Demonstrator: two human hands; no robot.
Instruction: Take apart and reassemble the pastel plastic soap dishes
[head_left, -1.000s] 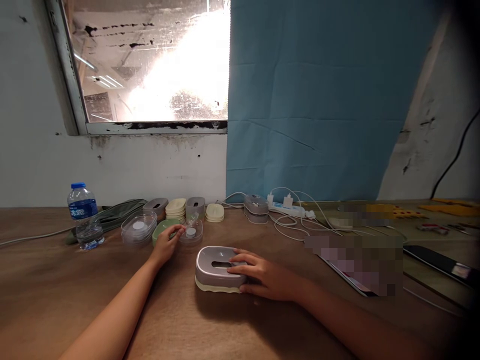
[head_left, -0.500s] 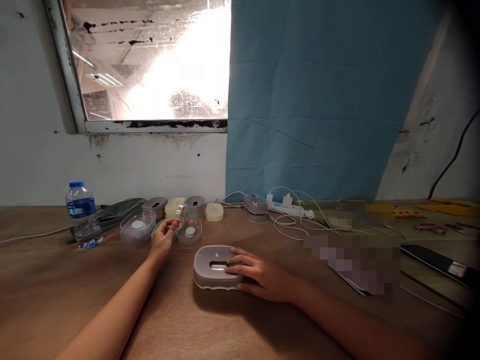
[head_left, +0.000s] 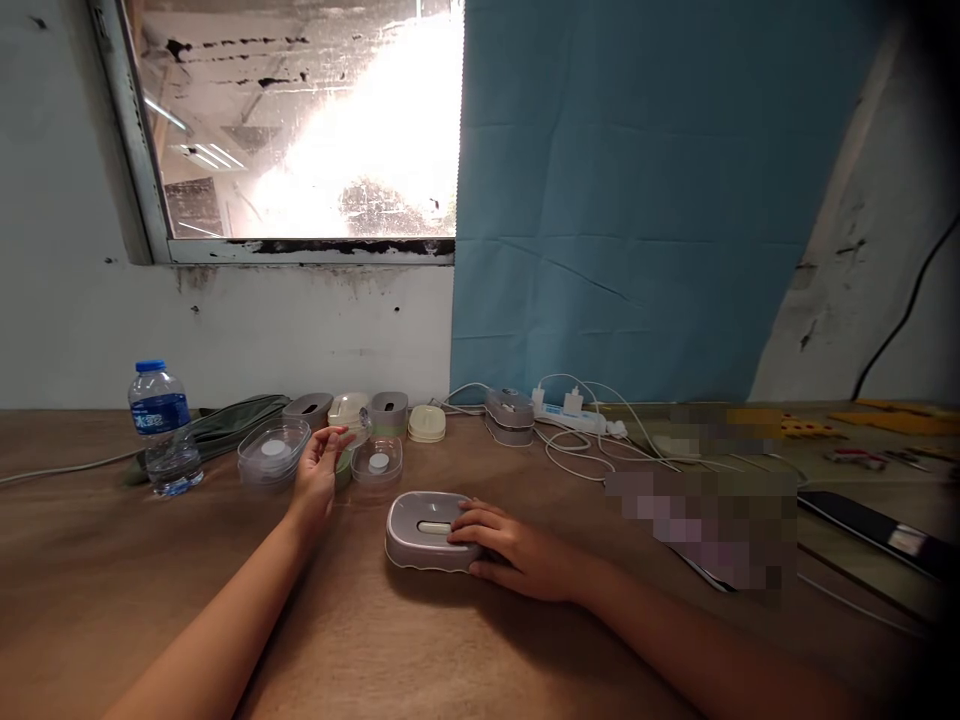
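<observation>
A grey oval box (head_left: 420, 508) with a long slot in its top sits on the table, a pale piece showing inside the slot. My right hand (head_left: 517, 550) grips its right end, fingers over the top and thumb low at the near side. Farther back, my left hand (head_left: 319, 475) pinches a small clear plastic piece (head_left: 364, 424), its exact kind hard to make out. Just below that piece stands a clear oval container (head_left: 388, 480) with a white disc in it. A green piece (head_left: 343, 466) is partly hidden behind my left hand.
Stacked clear containers (head_left: 259, 470) and a water bottle (head_left: 169, 440) stand on the left. Grey and cream oval parts (head_left: 427, 425) line the wall. A power strip (head_left: 570, 417) with loose white cables lies behind; a pixelated object (head_left: 712, 520) is at the right.
My left hand has shifted slightly left, and the clear piece in it is tilted differently. The cream wavy edge under the grey box shows less now. My right hand stays on the box.
</observation>
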